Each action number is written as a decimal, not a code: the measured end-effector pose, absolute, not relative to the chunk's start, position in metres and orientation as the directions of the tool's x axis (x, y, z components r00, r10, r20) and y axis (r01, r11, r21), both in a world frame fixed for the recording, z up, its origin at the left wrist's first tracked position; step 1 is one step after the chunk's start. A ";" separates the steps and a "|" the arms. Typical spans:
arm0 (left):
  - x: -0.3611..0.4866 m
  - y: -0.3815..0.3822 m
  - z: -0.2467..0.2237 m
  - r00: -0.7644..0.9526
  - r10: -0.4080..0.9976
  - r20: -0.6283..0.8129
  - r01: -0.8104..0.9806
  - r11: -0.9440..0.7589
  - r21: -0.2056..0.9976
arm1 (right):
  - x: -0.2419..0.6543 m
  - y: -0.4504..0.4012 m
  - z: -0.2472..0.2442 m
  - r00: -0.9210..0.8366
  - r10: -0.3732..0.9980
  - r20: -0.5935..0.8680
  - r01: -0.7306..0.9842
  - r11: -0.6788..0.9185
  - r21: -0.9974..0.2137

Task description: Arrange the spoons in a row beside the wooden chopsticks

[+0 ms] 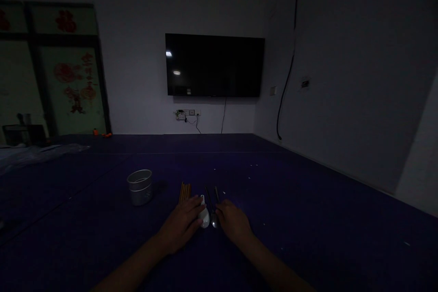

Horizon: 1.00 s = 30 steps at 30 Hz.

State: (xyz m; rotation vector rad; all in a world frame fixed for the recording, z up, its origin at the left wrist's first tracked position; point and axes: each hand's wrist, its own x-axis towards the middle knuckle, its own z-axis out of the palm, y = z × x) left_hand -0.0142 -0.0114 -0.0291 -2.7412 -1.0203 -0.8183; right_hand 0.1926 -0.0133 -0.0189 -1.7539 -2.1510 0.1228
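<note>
My left hand (183, 221) lies palm down, fingers apart, partly covering a bundle of brown chopsticks (185, 190). Its fingertips touch a white soup spoon (205, 219) that lies bowl towards me. Just right of that spoon rests a metal spoon (214, 221) with a slim dark handle. My right hand (235, 221) is curled over the lower part of a second slim-handled metal utensil (216, 193); its lower end is hidden under the fingers. A silver metal cup (140, 188) stands upright to the left, apart from both hands.
Everything lies on a wide dark blue tabletop (308, 237) with small white scraps scattered about. Clear plastic sheeting (41, 153) lies at the far left, with small orange items (106, 135) near the back edge. A wall-mounted television (215, 66) hangs beyond. The room is dim.
</note>
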 end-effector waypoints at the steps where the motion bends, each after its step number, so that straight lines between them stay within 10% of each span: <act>1: -0.015 -0.011 -0.028 0.669 0.555 0.495 0.603 -0.794 0.076 | 0.192 -0.014 -0.019 -0.163 0.962 0.218 0.931 0.223 -0.288; 9: -0.018 -0.012 -0.025 0.766 0.557 0.322 0.537 -0.829 0.155 | 0.191 -0.013 -0.019 -0.161 0.966 0.202 0.936 0.214 -0.278; 30: -0.015 -0.012 -0.024 0.628 0.609 0.484 0.653 -0.751 0.097 | 0.197 -0.017 -0.015 -0.246 0.953 0.178 0.898 0.293 -0.329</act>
